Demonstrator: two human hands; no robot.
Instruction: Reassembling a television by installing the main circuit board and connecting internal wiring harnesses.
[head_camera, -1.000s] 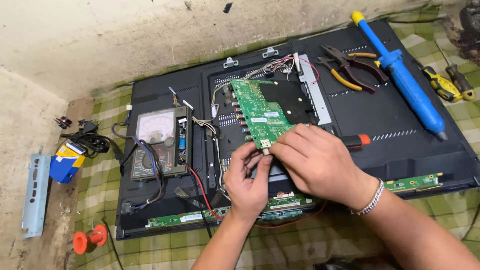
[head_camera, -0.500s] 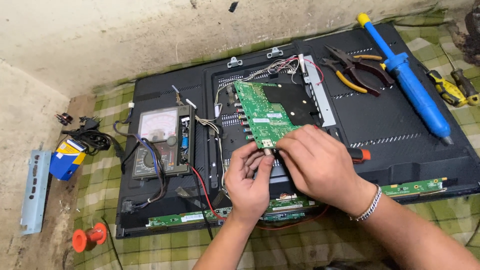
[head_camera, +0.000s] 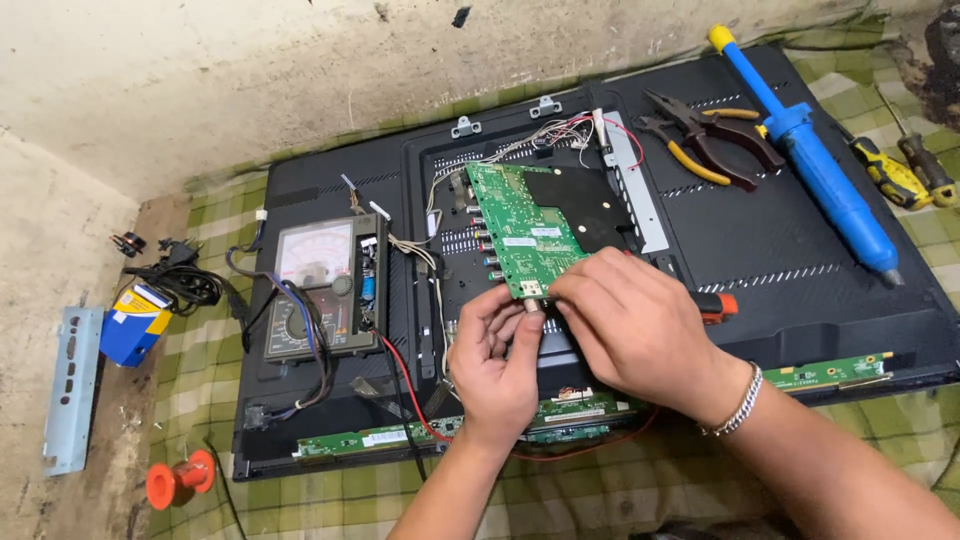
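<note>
A green circuit board (head_camera: 520, 228) is held at its near corner, where a small metal connector is pinched between the fingertips of both hands. The left hand (head_camera: 497, 362) is curled, its thumb and index finger closed on that corner from the left; the right hand (head_camera: 640, 330), a metal bracelet (head_camera: 738, 402) at its wrist, is closed over the same corner from the right, so that the 2 sets of fingers touch. The board rises away from the fingers, tilted above the opened black back panel of a flat television (head_camera: 800, 250), which is laid face down.

Just left of the fingers an analog multimeter (head_camera: 322, 290) rests on the panel, its red and black leads trailing toward the wrists. Beyond the right hand, well apart, pliers (head_camera: 705, 140) and a blue desoldering pump (head_camera: 815, 170) lie on the panel, with 2 screwdrivers (head_camera: 905, 170) beside them. Narrow green strip boards (head_camera: 830, 372) run along the panel edge nearest the wrists.

The whole is spread on a green checked cloth (head_camera: 210, 400) against a rough plaster wall (head_camera: 250, 80). Far left of the fingers a blue box (head_camera: 133, 325), a grey metal bracket (head_camera: 70, 385) and an orange spool (head_camera: 178, 478) are seen.
</note>
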